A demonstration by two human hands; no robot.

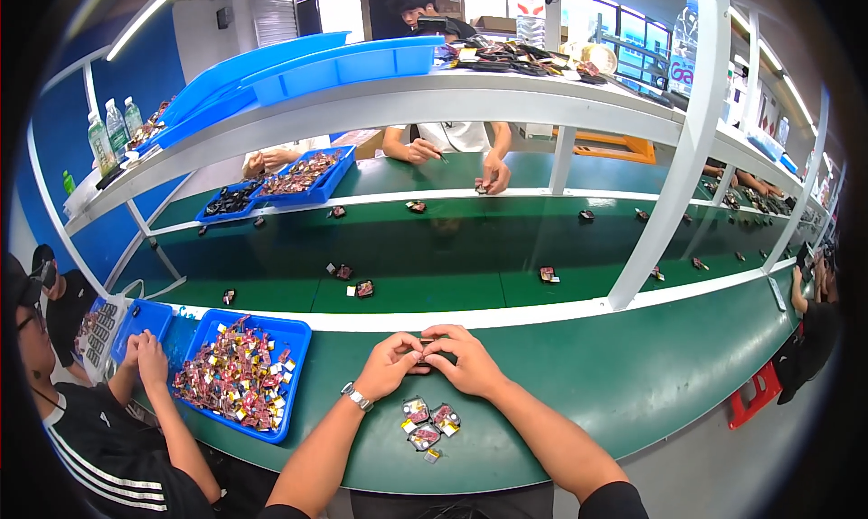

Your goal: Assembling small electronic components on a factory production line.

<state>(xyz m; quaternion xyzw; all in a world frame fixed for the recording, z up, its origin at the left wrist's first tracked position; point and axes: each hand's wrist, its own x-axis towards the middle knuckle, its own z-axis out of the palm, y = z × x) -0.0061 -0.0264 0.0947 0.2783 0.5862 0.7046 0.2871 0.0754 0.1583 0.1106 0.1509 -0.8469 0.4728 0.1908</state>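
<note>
Green covers the surface (542,419) where the left hand (389,367) and right hand (467,365) meet, fingertips pinched together on a small dark part (426,342). Clustered small boards (424,438) lie just on the person's side of the hands, between the forearms, neither hand clearly nearer. Fingers cover most of the held part, so its long axis cannot be told.

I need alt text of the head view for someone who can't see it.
A person's left hand and right hand hold a small, mostly hidden item over a green workbench. Small assemblies lie nearer the person, a blue tray heaped with parts to the left.
</note>
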